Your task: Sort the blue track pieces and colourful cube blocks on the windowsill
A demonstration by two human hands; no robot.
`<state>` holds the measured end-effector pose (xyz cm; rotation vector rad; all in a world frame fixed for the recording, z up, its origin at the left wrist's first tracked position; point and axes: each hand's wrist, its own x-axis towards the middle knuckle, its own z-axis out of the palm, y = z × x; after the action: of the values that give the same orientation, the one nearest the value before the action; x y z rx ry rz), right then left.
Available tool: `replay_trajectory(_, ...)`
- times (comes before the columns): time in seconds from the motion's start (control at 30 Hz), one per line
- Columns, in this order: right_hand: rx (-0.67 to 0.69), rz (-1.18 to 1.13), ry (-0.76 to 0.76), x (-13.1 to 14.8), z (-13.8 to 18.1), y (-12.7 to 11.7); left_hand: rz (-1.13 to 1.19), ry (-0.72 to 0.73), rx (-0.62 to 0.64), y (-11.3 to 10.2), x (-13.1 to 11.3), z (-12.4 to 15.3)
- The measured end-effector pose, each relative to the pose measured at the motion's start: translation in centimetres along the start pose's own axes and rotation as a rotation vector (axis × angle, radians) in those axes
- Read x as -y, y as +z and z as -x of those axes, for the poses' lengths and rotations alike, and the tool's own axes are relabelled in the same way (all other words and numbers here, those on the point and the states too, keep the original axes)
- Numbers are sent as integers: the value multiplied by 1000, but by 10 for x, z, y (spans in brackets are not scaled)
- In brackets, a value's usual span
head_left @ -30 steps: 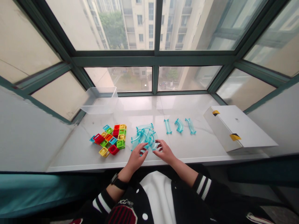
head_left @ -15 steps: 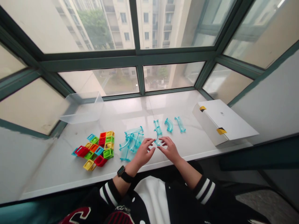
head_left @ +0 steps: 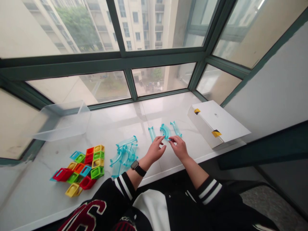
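Clear teal curved track pieces [head_left: 165,130] lie at my fingertips, where two seem to overlap; their join is partly hidden. My right hand [head_left: 178,147] pinches the near end of one curve between thumb and fingers. At the other side, my left hand [head_left: 156,149] has its index fingertip close to or touching the curve, with its thumb apart. A straight teal track piece [head_left: 151,133] lies left of the curve, partly behind my left hand. Farther right rests a slightly bent teal track piece [head_left: 176,129].
Left of my hands is a pile of teal track pieces [head_left: 124,155]. Colourful square blocks [head_left: 79,171] form a cluster farther left. A clear plastic bin [head_left: 64,126] stands by the window, and a white box [head_left: 218,123] sits on the right of the white sill [head_left: 144,112].
My view has turned rightward. Both hands have carried the small curved piece from in front of the straight piece to the curve on its right. My left thumb and index finger now look apart.
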<state>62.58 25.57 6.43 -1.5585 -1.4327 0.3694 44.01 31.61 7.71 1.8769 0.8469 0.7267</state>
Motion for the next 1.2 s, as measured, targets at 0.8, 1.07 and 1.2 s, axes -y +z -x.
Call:
replay_trajectory(0.8,39,115,5,-43,-36,25,88,-228,-35,19,40,-45)
replay_trajectory(1.07,49,106,8,-47,-35,25,91,-229,-22,20,42,-44)
replay_trajectory(1.2,59,98,18,-49,-35,25,83,-247,-36,21,43,-44)
